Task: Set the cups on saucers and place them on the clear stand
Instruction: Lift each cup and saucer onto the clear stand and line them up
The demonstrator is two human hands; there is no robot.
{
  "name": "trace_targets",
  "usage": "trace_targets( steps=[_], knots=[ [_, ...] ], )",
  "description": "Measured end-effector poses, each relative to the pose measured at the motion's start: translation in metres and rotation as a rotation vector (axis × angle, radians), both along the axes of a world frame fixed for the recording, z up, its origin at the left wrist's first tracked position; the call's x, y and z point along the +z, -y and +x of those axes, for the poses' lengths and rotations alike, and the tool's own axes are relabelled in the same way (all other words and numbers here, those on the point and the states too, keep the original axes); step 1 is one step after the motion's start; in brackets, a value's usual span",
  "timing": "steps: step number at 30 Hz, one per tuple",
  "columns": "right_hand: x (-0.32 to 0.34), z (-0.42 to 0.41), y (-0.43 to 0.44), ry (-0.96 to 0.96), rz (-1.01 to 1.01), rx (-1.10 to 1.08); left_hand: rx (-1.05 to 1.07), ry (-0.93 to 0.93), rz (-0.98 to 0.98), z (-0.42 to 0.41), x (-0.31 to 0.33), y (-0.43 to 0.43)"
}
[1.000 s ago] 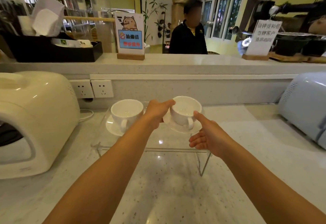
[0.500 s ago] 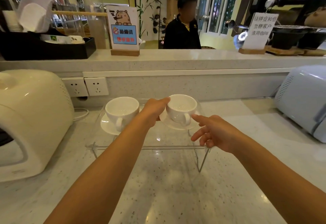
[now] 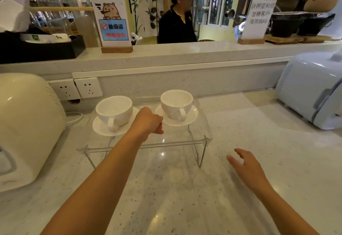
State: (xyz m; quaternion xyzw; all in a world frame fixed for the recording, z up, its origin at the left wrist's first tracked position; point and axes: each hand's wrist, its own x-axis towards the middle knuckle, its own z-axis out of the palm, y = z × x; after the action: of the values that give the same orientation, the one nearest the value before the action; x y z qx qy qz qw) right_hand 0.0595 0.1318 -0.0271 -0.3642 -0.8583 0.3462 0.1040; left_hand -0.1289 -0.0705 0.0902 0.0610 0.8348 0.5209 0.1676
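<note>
On clear stand (image 3: 202,139): two cups (image 3: 115,110) seated on two saucers (image 3: 100,128) | left hand (image 3: 148,121) curled beside right saucer, grip unclear | right hand (image 3: 246,166) open, empty, near counter.

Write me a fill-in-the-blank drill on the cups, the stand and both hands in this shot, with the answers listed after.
1. Each white cup sits on its own ____.
2. The left hand hangs over the clear stand, between the left cup and the ____ cup.
3. The right hand hovers open above the ____, holding nothing.
4. Both cup handles point ____ the person wearing the camera.

Missing words: saucer; right; counter; toward
</note>
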Motion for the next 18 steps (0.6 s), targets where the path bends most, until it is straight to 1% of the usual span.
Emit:
trace_targets(
  steps=[3, 5, 9, 14, 18],
  knots=[
    [-0.021, 0.006, -0.003, 0.205, 0.125, 0.051, 0.025, 0.027, 0.032, -0.001, 0.002, 0.0],
    [-0.032, 0.01, -0.002, 0.268, 0.2, 0.081, 0.041, 0.063, 0.064, 0.0, 0.003, 0.001],
    [-0.037, 0.012, 0.002, 0.262, 0.251, 0.109, 0.025, 0.144, 0.145, 0.001, 0.006, 0.0],
    [-0.033, 0.014, 0.006, 0.241, 0.267, 0.12, 0.087, 0.129, 0.219, -0.001, 0.003, -0.006],
    [-0.03, 0.015, 0.009, 0.225, 0.275, 0.105, 0.077, 0.151, 0.225, -0.003, 0.003, -0.007]
  ],
)
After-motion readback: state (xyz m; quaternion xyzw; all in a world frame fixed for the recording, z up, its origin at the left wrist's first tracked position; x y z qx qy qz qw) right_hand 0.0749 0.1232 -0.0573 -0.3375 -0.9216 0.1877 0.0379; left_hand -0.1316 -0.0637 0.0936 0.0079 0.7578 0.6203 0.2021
